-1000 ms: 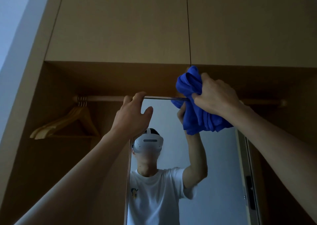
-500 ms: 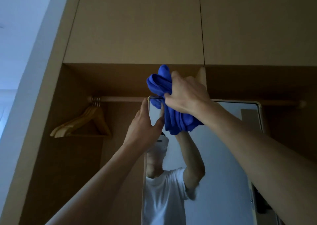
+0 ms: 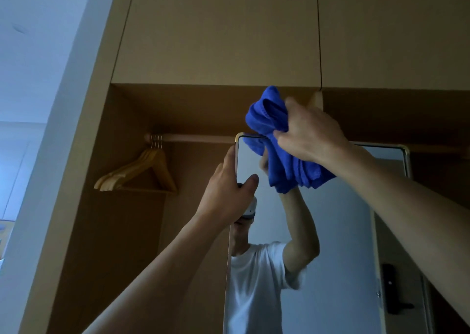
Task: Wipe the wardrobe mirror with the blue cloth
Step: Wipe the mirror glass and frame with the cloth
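The wardrobe mirror is a tall, gold-framed panel standing in the open wardrobe, filling the lower middle and right of the head view. My right hand grips a bunched blue cloth against the glass near the mirror's top left corner. My left hand holds the mirror's left edge just below that corner, thumb on the glass and fingers behind the frame. The glass reflects a person in a white T-shirt with an arm raised.
A wooden rail runs behind the mirror's top, with several wooden hangers at its left end. Closed upper cabinet doors sit above. A white wall is to the left. A dark door handle shows in the reflection.
The mirror has swung to face me, showing far more glass. My left hand went from its top edge to its left edge. My right hand and the cloth stayed near the top left corner.
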Motion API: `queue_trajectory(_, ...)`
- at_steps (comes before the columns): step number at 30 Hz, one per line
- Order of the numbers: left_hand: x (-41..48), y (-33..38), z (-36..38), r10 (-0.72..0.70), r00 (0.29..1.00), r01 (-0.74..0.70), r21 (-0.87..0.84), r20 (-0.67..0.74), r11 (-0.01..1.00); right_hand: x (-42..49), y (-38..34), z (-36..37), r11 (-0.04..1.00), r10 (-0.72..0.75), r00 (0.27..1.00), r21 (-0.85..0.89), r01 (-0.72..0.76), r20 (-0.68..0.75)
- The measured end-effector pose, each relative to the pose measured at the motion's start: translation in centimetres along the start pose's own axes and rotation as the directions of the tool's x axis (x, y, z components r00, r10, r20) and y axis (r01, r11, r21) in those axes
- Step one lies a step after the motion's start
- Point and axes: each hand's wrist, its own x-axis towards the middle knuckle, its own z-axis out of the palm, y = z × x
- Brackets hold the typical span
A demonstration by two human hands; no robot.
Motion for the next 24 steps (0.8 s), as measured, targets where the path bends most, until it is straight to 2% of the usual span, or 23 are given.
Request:
queue_trajectory(4,-0.5,0.2,0.1,0.003,1.000,-0.004,-0.019,-0.014,1.000,-0.9,1.8,-0.7,0.998,0.060,0.998,-0.018,-0.060,-0.015)
queue_trajectory(8,-0.7,0.3,0.2,0.004,1.000,-0.005,-0.027,-0.018,1.000,-0.5,0.6,-0.4,1.000,0.024,1.000,-0.011,-0.024,-0.014)
queue_trajectory(15,-2.1,0.6,0.0,-0.053,0.998,0.055,-0.063,0.029,0.996,0.4,-3.6,1.5,0.982,-0.173,0.984,0.069,0.175,-0.033)
queue_trajectory(24,-5.7,-0.9,1.0,-0.123,0.992,0.117,-0.135,-0.030,0.984,-0.7,-3.7,3.0,0.905,-0.421,0.904,-0.109,0.412,-0.080)
